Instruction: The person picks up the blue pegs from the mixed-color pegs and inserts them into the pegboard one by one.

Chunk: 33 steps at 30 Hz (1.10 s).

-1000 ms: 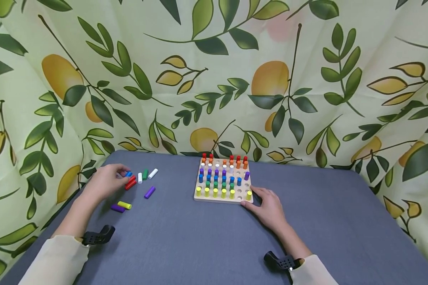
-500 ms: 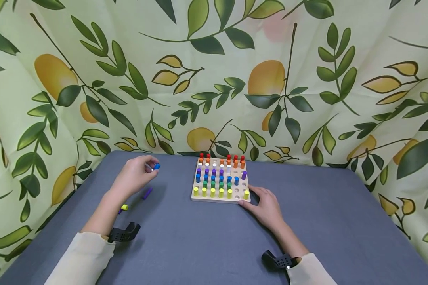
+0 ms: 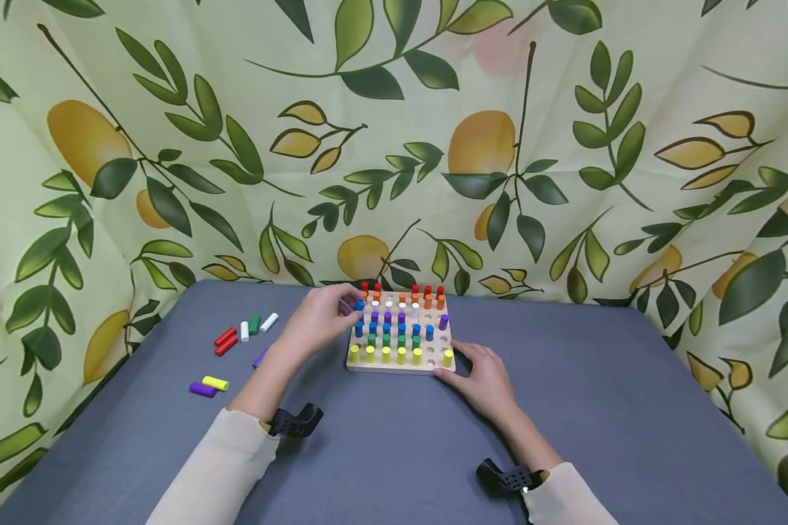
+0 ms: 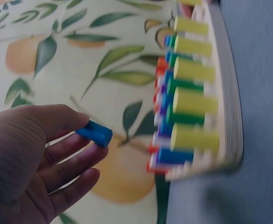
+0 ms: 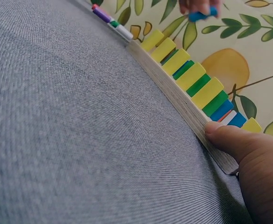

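My left hand (image 3: 317, 321) pinches a blue peg (image 4: 98, 134) between thumb and fingertips, above the left side of a wooden pegboard (image 3: 390, 368). In the left wrist view the peg is tilted and apart from the board. Rows of red, orange, white, purple, blue, green and yellow pegs stand in the board, with some holes bare. At the board's front right corner, my right hand (image 3: 487, 378) holds the edge. Its thumb (image 5: 225, 137) presses the front side; the other fingers lie along the right side, mostly hidden in the right wrist view.
Left of the board lie loose pegs: two red pegs (image 3: 226, 345), two white pegs (image 3: 269, 322), a green peg (image 3: 255, 324) and a purple peg (image 3: 260, 358) partly behind my forearm. Nearer are a yellow peg (image 3: 216, 383) and another purple peg (image 3: 202, 390). A leaf-patterned cloth (image 3: 400, 146) hangs behind.
My left hand has lifted the blue peg from the loose pegs and carried it right to the board's left side. My right hand stays at the board's corner. The head view has shifted slightly.
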Each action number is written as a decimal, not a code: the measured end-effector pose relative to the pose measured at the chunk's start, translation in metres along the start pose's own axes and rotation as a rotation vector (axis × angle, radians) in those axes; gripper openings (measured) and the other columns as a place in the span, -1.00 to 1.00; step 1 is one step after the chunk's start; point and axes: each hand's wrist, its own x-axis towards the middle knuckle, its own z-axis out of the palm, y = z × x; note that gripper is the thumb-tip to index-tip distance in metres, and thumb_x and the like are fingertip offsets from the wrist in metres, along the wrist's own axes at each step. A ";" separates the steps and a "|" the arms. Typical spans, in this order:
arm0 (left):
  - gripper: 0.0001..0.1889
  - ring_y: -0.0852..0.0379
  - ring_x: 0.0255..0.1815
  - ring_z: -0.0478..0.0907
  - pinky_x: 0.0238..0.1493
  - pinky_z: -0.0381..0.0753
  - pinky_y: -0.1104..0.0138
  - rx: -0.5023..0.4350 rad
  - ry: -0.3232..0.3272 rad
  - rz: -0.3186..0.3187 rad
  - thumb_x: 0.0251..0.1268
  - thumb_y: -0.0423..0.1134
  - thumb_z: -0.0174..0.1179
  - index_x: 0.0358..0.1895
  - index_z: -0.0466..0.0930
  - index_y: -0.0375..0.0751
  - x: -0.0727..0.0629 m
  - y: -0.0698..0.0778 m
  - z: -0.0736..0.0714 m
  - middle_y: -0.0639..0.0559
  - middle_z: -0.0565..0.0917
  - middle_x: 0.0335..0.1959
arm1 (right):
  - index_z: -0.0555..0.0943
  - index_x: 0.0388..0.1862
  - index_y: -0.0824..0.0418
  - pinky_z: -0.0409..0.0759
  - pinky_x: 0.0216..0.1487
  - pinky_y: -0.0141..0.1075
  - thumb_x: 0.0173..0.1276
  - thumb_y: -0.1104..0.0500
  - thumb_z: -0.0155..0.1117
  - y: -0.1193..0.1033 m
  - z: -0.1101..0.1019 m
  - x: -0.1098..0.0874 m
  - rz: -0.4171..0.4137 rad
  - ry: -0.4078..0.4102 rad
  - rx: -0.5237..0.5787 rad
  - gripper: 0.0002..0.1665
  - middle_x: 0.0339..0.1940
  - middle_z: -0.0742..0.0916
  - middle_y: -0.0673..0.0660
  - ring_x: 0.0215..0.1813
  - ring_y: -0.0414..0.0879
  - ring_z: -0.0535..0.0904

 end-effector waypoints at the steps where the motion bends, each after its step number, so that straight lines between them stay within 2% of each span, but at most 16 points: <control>1: -0.77 0.08 -0.17 0.70 -0.13 0.73 0.23 -0.004 -0.006 0.010 0.31 -0.29 0.32 0.01 0.69 -0.17 0.002 0.004 0.005 -0.04 0.76 -0.15 | 0.54 0.37 0.23 0.31 0.46 0.20 0.19 -0.24 0.49 0.000 0.000 0.000 0.002 0.000 0.003 -0.11 0.32 0.65 0.27 0.40 0.21 0.48; 10: -0.81 0.17 -0.21 0.67 -0.13 0.70 0.30 -0.095 -0.017 0.083 0.32 -0.28 0.34 -0.03 0.70 -0.12 0.019 0.031 0.046 0.04 0.76 -0.20 | 0.56 0.36 0.22 0.36 0.43 0.18 0.18 -0.23 0.50 0.000 0.001 0.001 0.006 0.004 0.009 -0.13 0.31 0.66 0.26 0.39 0.21 0.50; 18: -0.82 0.12 -0.17 0.72 -0.07 0.73 0.27 -0.201 -0.045 0.118 0.37 -0.26 0.30 -0.02 0.71 -0.12 0.035 0.041 0.080 0.01 0.78 -0.16 | 0.60 0.31 0.22 0.40 0.38 0.17 0.15 -0.20 0.53 0.001 0.002 0.000 -0.011 0.046 0.017 -0.17 0.25 0.70 0.24 0.34 0.20 0.53; 25: -0.80 0.11 -0.11 0.72 -0.03 0.72 0.27 -0.211 -0.065 0.080 0.37 -0.24 0.31 0.00 0.69 -0.10 0.042 0.045 0.097 0.01 0.78 -0.13 | 0.60 0.31 0.21 0.40 0.39 0.16 0.17 -0.20 0.53 0.001 0.001 0.001 -0.010 0.039 0.026 -0.18 0.25 0.70 0.23 0.35 0.21 0.53; 29: -0.82 0.02 -0.05 0.72 0.00 0.68 0.19 -0.236 -0.051 0.088 0.34 -0.26 0.31 -0.04 0.69 -0.11 0.044 0.049 0.103 0.00 0.79 -0.15 | 0.61 0.30 0.21 0.40 0.39 0.16 0.16 -0.19 0.53 0.001 0.002 0.002 -0.024 0.048 0.026 -0.19 0.23 0.71 0.22 0.34 0.20 0.55; 33: -0.82 0.01 -0.01 0.70 0.04 0.64 0.15 -0.223 -0.042 0.099 0.33 -0.23 0.33 -0.04 0.70 -0.09 0.046 0.051 0.109 0.03 0.79 -0.14 | 0.62 0.29 0.22 0.40 0.39 0.15 0.16 -0.17 0.54 0.002 0.003 0.001 -0.035 0.060 0.028 -0.20 0.21 0.72 0.20 0.33 0.19 0.55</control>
